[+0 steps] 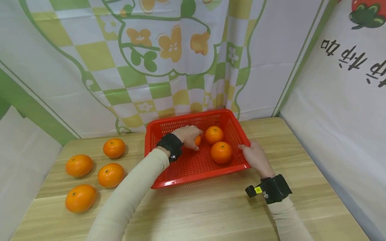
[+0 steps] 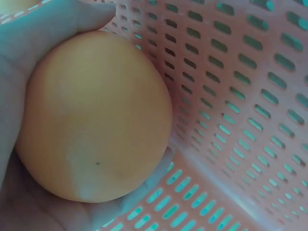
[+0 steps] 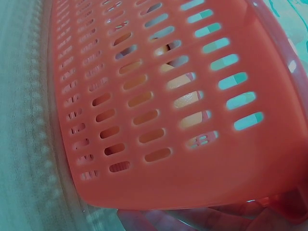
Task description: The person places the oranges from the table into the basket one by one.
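A red plastic basket (image 1: 200,175) with slotted walls stands on the table. Inside it, my left hand (image 1: 188,136) curls round an orange (image 2: 96,115), thumb on one side and fingers on the other. The head view shows only a little of that fruit, the hand covering the rest. Two more oranges, one at the back (image 1: 214,135) and one nearer the front (image 1: 221,152), lie in the basket's right half. My right hand (image 1: 257,158) grips the basket's right rim. In the right wrist view its fingers (image 3: 192,219) show under the basket wall (image 3: 192,180).
Several oranges, among them a near one (image 1: 80,198) and a far one (image 1: 114,148), lie on the wooden table (image 1: 193,214) left of the basket. A patterned curtain (image 1: 169,83) hangs directly behind it. A white wall cloth (image 1: 337,110) borders the table's right side.
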`<state>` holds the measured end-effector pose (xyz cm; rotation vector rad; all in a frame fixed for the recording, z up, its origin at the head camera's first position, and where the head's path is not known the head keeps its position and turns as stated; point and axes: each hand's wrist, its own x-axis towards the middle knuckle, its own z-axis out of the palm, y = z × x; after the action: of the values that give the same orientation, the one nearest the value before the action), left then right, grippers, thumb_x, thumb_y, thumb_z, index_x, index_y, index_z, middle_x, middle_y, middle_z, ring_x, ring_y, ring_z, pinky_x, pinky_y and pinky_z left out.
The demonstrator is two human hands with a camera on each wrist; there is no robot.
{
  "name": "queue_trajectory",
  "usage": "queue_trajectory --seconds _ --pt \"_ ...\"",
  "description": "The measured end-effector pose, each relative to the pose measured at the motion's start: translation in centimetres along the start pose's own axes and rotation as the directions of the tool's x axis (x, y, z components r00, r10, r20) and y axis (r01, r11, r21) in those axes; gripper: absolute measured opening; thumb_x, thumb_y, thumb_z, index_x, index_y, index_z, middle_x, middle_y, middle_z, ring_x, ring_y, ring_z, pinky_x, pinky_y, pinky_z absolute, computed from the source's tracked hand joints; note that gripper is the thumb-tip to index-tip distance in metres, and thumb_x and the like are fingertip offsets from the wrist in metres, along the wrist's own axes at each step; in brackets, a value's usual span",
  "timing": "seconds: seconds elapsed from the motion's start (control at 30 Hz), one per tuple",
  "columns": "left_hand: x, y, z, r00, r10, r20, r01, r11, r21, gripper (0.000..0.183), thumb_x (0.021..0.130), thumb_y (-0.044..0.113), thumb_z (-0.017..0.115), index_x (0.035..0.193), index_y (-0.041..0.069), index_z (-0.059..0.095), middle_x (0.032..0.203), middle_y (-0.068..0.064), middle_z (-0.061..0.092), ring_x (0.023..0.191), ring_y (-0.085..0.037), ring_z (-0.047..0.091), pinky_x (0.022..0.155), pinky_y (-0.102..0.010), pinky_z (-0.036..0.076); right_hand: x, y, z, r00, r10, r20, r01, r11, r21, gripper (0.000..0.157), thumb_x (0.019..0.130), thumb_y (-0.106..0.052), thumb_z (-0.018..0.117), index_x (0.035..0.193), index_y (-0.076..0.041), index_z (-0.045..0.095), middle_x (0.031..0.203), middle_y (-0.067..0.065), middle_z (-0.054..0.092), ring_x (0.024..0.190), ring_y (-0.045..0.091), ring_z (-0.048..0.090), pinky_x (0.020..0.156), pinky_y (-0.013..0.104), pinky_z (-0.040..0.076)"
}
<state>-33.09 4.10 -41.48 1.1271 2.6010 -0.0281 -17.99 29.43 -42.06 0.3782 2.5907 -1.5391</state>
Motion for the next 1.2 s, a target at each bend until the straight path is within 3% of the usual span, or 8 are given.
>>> queue_trajectory --seconds 0.2,0.77,1.03,1.2 --pt "0.36 0.16 0.03 1.0 -0.02 0.009 0.02 1.0 -0.008 0.067 0.087 0.035 0.084 0.144 0.008 0.061 0.122 -0.009 0.07 0.112 -0.027 0.067 0.097 -0.041 0.056 -0.11 -0.16 -0.04 1.0 0.001 0.006 -0.001 1.0 0.013 0.04 0.107 -0.025 0.048 0.132 0.005 0.059 0.111 0.019 0.071 0.087 0.023 0.073 0.071 0.027 0.057" --pt "0.79 0.52 -0.02 1.0 -0.019 0.005 0.019 0.999 0.037 0.066 0.087 0.043 0.085 0.141 0.013 0.063 0.127 -0.008 0.069 0.119 -0.026 0.065 0.099 -0.041 0.055 0.1 -0.05 -0.11 1.0 -0.021 -0.023 0.02 0.999 -0.03 0.041 0.106 -0.025 0.049 0.133 0.005 0.059 0.111 0.019 0.071 0.089 0.022 0.071 0.073 0.026 0.054" --pt "0.7 0.87 0.17 1.0 0.003 -0.016 -0.002 0.998 0.057 0.077 0.085 0.049 0.085 0.145 0.009 0.06 0.145 -0.017 0.061 0.134 -0.034 0.06 0.111 -0.046 0.052 0.07 0.02 -0.05 1.0 -0.021 -0.023 0.02 1.0 -0.023 0.04 0.106 -0.025 0.049 0.131 0.004 0.06 0.109 0.017 0.07 0.088 0.022 0.071 0.073 0.027 0.054" --pt "0.72 0.91 0.31 1.0 0.007 -0.023 -0.005 0.998 0.06 0.081 0.084 0.052 0.086 0.147 0.009 0.058 0.147 -0.019 0.058 0.135 -0.035 0.059 0.113 -0.046 0.05 0.08 0.12 -0.03 1.0 -0.009 -0.01 0.009 1.0 -0.015 0.042 0.106 -0.025 0.049 0.135 0.004 0.059 0.113 0.019 0.071 0.091 0.022 0.073 0.073 0.026 0.056"
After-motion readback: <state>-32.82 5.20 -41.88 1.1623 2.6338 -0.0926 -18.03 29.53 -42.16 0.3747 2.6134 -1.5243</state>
